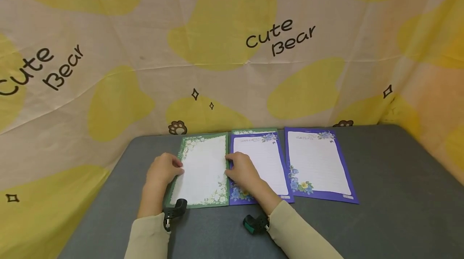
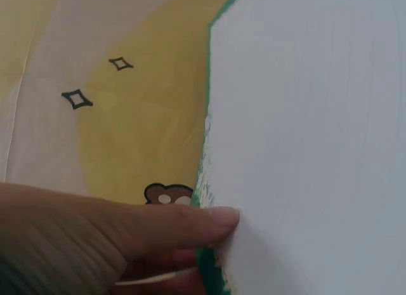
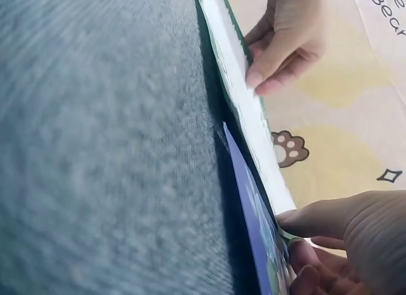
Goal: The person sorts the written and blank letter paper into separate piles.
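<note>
Between the two hands is a green-bordered sheet of stationery paper [image 1: 203, 170] with white flowers at its corners. The left hand [image 1: 164, 168] pinches its left edge, and in the left wrist view the thumb [image 2: 212, 224] lies on the white face. On the opposite edge, the right hand [image 1: 244, 170] pinches the sheet between thumb and fingers. Under the right hand lies a purple-bordered sheet [image 1: 259, 162] with blue flowers, partly hidden by that hand. A strip of another green-bordered sheet [image 1: 253, 131] shows behind its top edge.
A second purple-bordered sheet [image 1: 319, 162] lies at the right on the dark grey table [image 1: 384, 178]. A cream and yellow printed cloth [image 1: 224, 49] hangs behind the table. Dark wrist devices, one on the left wrist [image 1: 175, 209] and one on the right [image 1: 255, 224], sit near the sleeves.
</note>
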Tool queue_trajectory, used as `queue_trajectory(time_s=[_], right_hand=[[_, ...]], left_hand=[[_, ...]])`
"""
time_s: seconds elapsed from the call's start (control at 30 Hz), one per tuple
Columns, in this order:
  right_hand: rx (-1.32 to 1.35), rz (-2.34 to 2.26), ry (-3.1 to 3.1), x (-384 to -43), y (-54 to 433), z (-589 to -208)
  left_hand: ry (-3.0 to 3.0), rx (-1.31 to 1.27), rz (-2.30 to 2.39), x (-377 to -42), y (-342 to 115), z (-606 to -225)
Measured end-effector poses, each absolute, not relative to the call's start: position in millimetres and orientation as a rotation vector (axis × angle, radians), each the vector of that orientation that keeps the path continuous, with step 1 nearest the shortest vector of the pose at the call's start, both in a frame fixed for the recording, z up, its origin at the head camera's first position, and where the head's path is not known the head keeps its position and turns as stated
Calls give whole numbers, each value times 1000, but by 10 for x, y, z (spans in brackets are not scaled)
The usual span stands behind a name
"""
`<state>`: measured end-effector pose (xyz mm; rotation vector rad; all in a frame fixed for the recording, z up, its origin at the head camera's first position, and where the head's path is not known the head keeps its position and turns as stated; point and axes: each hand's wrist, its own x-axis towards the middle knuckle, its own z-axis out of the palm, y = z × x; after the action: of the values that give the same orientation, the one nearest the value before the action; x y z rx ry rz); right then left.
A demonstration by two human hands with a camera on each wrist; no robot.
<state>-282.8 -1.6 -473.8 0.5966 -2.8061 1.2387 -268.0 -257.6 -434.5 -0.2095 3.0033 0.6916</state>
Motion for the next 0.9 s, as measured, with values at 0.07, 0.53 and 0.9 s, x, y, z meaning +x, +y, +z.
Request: queue_trajectory(time_s=[0.07,0.53,0.9], right_hand=[[600,1194,-2807,-2807,-12,-4721],[508,1267,-2761,-2714,461,-4387],[600,1215,-2796,-2689,1311,-4521]], left_hand=[[3030,-226,618,-2681,-2542,-4356],[3091,90,900,-2711,-1924,-4287],[2836,511,1098,-2758,-1387,-4664]])
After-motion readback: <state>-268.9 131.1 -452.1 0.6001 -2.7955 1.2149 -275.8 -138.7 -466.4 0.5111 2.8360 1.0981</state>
